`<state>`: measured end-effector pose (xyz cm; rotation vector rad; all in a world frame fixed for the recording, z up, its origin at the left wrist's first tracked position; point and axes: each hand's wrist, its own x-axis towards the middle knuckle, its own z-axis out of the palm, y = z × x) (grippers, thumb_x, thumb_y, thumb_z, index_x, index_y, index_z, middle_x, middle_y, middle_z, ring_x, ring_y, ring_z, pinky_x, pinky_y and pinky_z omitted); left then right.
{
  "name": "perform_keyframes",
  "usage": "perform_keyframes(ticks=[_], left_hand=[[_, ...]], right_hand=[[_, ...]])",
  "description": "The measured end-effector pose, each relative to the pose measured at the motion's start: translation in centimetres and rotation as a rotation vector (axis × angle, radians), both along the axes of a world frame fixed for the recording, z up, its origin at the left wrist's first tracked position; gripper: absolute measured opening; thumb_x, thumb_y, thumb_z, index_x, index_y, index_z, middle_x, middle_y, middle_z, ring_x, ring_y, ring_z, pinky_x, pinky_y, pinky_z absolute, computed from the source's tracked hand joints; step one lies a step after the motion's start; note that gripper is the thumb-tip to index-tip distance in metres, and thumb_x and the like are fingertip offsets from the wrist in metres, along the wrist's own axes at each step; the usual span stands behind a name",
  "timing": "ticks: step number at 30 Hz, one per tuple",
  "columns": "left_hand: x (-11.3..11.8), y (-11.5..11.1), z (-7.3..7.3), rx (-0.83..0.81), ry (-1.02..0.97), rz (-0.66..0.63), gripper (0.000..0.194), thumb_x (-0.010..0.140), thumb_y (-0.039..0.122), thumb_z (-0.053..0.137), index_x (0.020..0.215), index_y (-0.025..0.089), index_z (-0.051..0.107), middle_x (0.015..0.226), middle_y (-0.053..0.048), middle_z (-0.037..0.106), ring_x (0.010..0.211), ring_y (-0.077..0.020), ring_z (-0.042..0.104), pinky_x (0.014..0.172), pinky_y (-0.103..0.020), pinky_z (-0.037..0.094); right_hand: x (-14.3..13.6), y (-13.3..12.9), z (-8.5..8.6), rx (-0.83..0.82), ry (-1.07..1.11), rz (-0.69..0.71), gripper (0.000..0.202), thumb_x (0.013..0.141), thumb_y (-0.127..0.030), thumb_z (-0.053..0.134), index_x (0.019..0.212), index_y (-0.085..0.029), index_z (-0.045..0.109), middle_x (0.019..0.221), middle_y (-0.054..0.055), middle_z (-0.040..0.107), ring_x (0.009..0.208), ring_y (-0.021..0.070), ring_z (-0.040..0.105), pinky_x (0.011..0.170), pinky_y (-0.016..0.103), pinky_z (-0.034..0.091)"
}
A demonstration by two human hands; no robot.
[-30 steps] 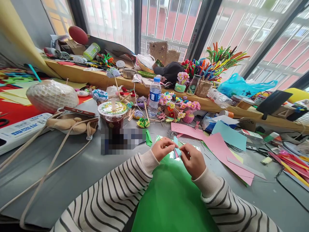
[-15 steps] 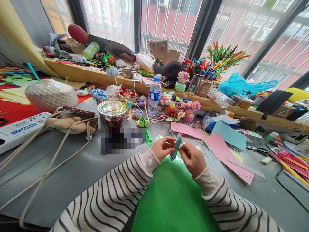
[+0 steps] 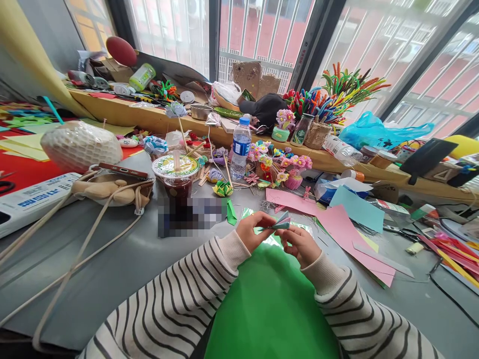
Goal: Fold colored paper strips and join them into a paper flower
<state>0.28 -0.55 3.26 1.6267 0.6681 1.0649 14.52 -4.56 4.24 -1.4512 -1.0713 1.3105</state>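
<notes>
A small folded paper piece [image 3: 281,224], blue-green with a pink layer showing, is held above the near side of the table. My left hand [image 3: 255,232] pinches its left end between thumb and fingers. At its right end, my right hand [image 3: 302,246] has curled fingers against the paper's lower edge; the exact contact is partly hidden. Below both hands lies a glossy green sheet [image 3: 273,299] reaching toward my lap. Just beyond the left hand is a small folded green paper strip [image 3: 231,212].
Pink paper [image 3: 346,239] and light blue paper [image 3: 355,208] lie to the right, near scissors [image 3: 406,233]. A lidded drink cup [image 3: 175,174] and a water bottle [image 3: 240,149] stand beyond my hands. A corded pouch [image 3: 108,192] sits left. Craft flowers [image 3: 269,159] line the back.
The folded paper has turned from steeply upright to nearly level, with its layers fanned and pink showing. My right fingers have shifted from pinching its side to below its right end.
</notes>
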Motion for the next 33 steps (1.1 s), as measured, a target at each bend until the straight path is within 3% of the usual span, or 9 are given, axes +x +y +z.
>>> perform_keyframes(ticks=[5, 9, 12, 15, 22, 27, 33], left_hand=[[0.2, 0.9, -0.7, -0.354, -0.194, -0.022, 0.032, 0.051, 0.019, 0.073, 0.075, 0.014, 0.053, 0.070, -0.001, 0.061, 0.068, -0.0124, 0.059, 0.069, -0.028, 0.046], [0.1, 1.3, -0.6, -0.578, -0.305, -0.044, 0.046, 0.038, 0.017, 0.079, 0.074, 0.013, 0.050, 0.063, 0.002, 0.059, 0.063, -0.0106, 0.058, 0.067, -0.027, 0.045], [0.1, 1.2, -0.3, -0.704, -0.380, -0.118, 0.051, 0.036, 0.015, 0.080, 0.077, 0.013, 0.050, 0.062, 0.003, 0.059, 0.060, -0.0097, 0.057, 0.066, -0.026, 0.045], [0.1, 1.0, -0.1, -0.806, -0.415, -0.197, 0.052, 0.037, 0.013, 0.080, 0.079, 0.014, 0.050, 0.063, 0.004, 0.059, 0.058, -0.0091, 0.058, 0.064, -0.025, 0.045], [-0.1, 1.0, 0.0, -0.904, -0.433, -0.272, 0.045, 0.045, 0.008, 0.076, 0.082, 0.015, 0.052, 0.072, 0.002, 0.062, 0.064, -0.0094, 0.060, 0.062, -0.020, 0.045], [0.0, 0.9, 0.1, -0.940, -0.436, -0.268, 0.040, 0.051, 0.007, 0.072, 0.084, 0.015, 0.051, 0.077, 0.000, 0.062, 0.066, -0.0099, 0.061, 0.064, -0.020, 0.045], [0.2, 0.7, 0.0, -0.956, -0.441, -0.265, 0.044, 0.046, 0.010, 0.077, 0.081, 0.014, 0.052, 0.071, 0.000, 0.062, 0.061, -0.0104, 0.061, 0.058, -0.020, 0.046]], right_hand=[[-0.2, -0.1, 0.6, -0.043, 0.037, 0.025, 0.026, 0.054, -0.038, 0.065, 0.061, -0.016, 0.055, 0.047, -0.006, 0.044, 0.045, 0.0061, 0.041, 0.040, 0.017, 0.032], [0.6, -0.2, 1.2, 0.019, -0.040, 0.154, 0.029, 0.058, -0.042, 0.064, 0.063, -0.015, 0.056, 0.049, -0.005, 0.048, 0.043, 0.0052, 0.042, 0.039, 0.017, 0.032], [1.5, -0.4, 1.3, 0.075, -0.061, 0.260, 0.030, 0.062, -0.043, 0.061, 0.066, -0.014, 0.058, 0.053, -0.003, 0.051, 0.044, 0.0054, 0.044, 0.040, 0.018, 0.033], [2.0, -0.6, 1.1, 0.160, -0.077, 0.243, 0.029, 0.065, -0.044, 0.059, 0.068, -0.015, 0.059, 0.053, -0.003, 0.051, 0.043, 0.0056, 0.043, 0.041, 0.020, 0.035], [0.7, -0.9, 0.8, 0.480, -0.215, 0.037, 0.019, 0.073, -0.036, 0.054, 0.076, -0.018, 0.058, 0.066, 0.001, 0.054, 0.054, 0.0093, 0.047, 0.044, 0.021, 0.040], [0.2, -1.4, 1.0, 0.562, -0.311, 0.030, 0.014, 0.075, -0.031, 0.053, 0.077, -0.018, 0.059, 0.071, 0.003, 0.056, 0.060, 0.0110, 0.051, 0.046, 0.021, 0.041], [0.0, -1.6, 0.9, 0.619, -0.409, -0.012, 0.009, 0.076, -0.026, 0.053, 0.073, -0.018, 0.057, 0.070, 0.002, 0.056, 0.064, 0.0126, 0.053, 0.050, 0.023, 0.044]])
